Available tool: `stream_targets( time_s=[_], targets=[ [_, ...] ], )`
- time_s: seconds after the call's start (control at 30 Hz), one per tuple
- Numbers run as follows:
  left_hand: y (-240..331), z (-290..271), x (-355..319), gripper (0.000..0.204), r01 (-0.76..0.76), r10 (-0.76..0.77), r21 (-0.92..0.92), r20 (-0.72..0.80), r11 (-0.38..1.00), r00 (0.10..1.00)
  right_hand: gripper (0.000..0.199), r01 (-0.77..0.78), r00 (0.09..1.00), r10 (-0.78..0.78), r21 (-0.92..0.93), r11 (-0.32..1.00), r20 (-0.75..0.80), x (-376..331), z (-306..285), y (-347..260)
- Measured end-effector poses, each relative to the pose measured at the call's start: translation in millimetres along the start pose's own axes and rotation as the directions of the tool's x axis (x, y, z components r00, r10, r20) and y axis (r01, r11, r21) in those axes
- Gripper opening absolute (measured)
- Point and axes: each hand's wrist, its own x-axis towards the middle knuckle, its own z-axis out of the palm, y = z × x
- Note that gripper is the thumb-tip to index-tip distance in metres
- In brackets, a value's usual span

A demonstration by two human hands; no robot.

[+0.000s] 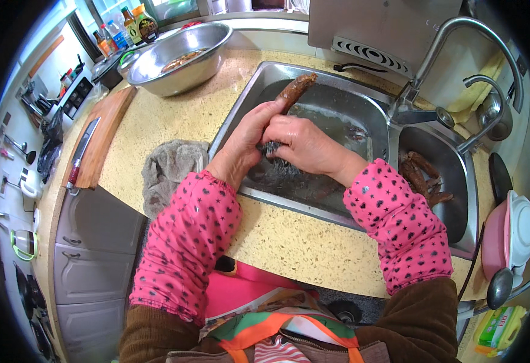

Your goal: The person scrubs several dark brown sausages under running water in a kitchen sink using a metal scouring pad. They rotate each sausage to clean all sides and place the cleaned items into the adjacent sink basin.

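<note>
Over the large sink basin (pixel 227 134), my left hand (pixel 245 134) is wrapped round a long brown root vegetable (pixel 295 91). Its rough end points up and away from me, and the lower part is hidden by my fingers. My right hand (pixel 304 142) is closed just beside it, on a dark, wiry scrubber (pixel 271 148) that looks like steel wool. Murky water (pixel 331 115) fills the basin beneath both hands. Several similar brown roots (pixel 419 175) lie in the smaller basin (pixel 455 221) to the right.
A grey cloth (pixel 171 172) lies on the counter left of the sink. Farther left, a knife (pixel 83 148) rests on a wooden board (pixel 110 130). A steel bowl (pixel 207 69) with brown pieces stands behind. Two curved taps (pixel 452 27) rise at the back right.
</note>
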Motion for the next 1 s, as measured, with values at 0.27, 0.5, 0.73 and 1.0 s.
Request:
stream_targets(
  time_s=[0.27,0.5,0.73,1.0],
  targets=[
    [6,5,-2,0.034,-0.188,0.195,0.309,0.01,0.932,0.981,0.036,-0.514,0.768,0.579,0.276,0.812,-0.275,-6,-56,28],
    [2,12,-7,0.033,-0.133,0.175,0.347,-0.095,0.929,0.98,0.027,-0.223,0.787,0.186,0.01,0.975,-0.588,10,-46,0],
    [-5,15,-7,0.044,-0.195,0.171,0.402,0.096,0.895,0.981,0.022,-0.287,0.813,-0.031,-0.448,0.847,-0.581,-3,-48,27],
    [4,-2,-3,0.044,-0.355,0.504,0.757,0.04,0.549,0.863,0.038,-0.337,0.388,0.82,-0.763,0.552,0.421,-52,0,79]
  ],
)
